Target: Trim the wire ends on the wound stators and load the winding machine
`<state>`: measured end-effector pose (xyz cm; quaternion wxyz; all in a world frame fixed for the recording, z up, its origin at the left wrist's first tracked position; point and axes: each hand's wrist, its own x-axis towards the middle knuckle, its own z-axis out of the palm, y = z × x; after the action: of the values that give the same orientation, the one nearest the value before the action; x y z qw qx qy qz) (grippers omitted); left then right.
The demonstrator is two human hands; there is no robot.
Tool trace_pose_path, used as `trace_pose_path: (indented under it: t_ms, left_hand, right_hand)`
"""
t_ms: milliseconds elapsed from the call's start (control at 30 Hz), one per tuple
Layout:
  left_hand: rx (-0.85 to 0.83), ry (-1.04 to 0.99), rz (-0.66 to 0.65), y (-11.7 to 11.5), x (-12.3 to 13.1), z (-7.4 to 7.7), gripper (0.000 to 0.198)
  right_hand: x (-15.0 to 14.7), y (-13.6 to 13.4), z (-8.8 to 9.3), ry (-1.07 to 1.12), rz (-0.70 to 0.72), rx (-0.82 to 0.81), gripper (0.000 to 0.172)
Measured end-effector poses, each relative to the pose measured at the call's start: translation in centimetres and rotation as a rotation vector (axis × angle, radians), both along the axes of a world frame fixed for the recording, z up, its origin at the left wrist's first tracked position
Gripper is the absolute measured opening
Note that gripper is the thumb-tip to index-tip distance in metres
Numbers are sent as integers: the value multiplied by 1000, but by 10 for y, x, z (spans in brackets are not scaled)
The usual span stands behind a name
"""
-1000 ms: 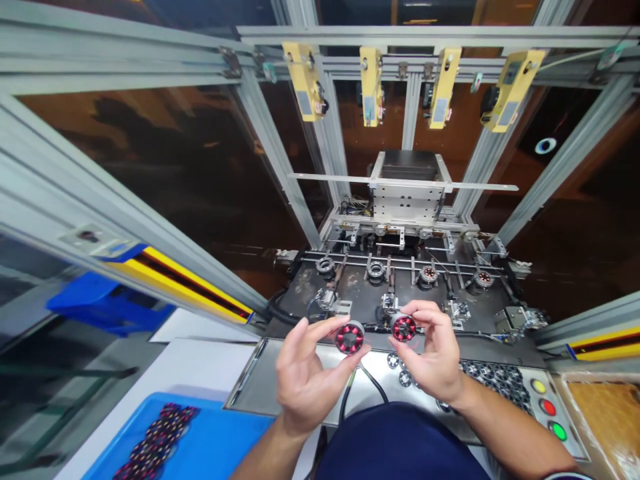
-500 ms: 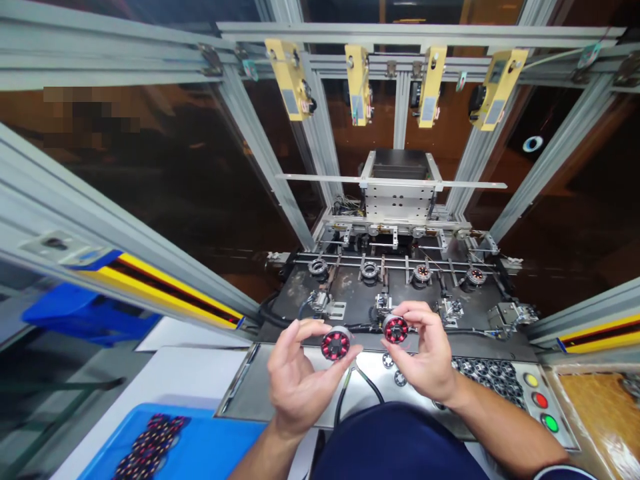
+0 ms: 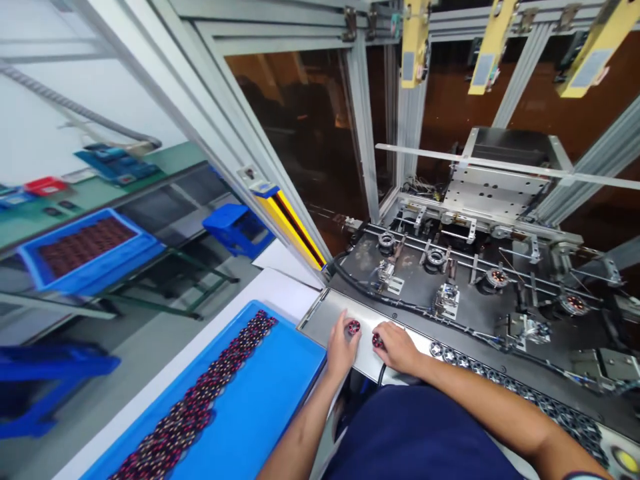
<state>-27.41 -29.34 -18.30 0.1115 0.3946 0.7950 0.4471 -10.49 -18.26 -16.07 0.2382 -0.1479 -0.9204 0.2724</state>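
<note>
My left hand is closed round the edge of a small motor stator with red windings, its face turned up. A second red-wound stator is in the fingers of my right hand, partly hidden by them. Both hands are low over the bare metal ledge at the machine's front. To the left of my left hand, a blue tray holds a long band of stacked red and black stators.
Rows of dark and silver round parts lie along the ledge at right. Behind are the machine's fixtures, some carrying copper-coloured stators. A yellow safety light bar runs up the frame. Another blue tray and blue stools stand left.
My view has swung left, bringing the blue tray and the bench into sight. Both hands, each with its stator, have gone from raised in front of the fixtures to low over the ledge's left end.
</note>
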Motion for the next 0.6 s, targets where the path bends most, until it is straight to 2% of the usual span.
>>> trace_pose_path:
  t_ms: [100,167,233,333,400,467,533,600]
  left_hand:
    - [-26,-9,13,6,-4,-8,64]
    - [-38,-11,-11,3,-6,-9,67]
    - [-47,-8,-58,-5,-9,-6,70]
    - [-44,17,-98,-15,-18,12,72]
    - [-20,45,-119,-8,-24,36,71]
    - [43,96,-184,16,-24,71,69]
    - [148,264,-333,53,-14,115,58]
    - [263,383,-529,101,8,158,53]
  right_hand:
    - [-30,2,-9,-84,57,41,29]
    - [-35,3,-4,-121,64,68,30]
    - [-23,3,12,-138,57,98,33]
    - [28,6,51,-142,30,157,42]
    - [76,15,83,-155,-22,199,40]
    - [130,33,115,-195,-120,240,32]
    - [187,61,142,-264,-264,272,26]
    - [241,95,162,-354,-415,288,24]
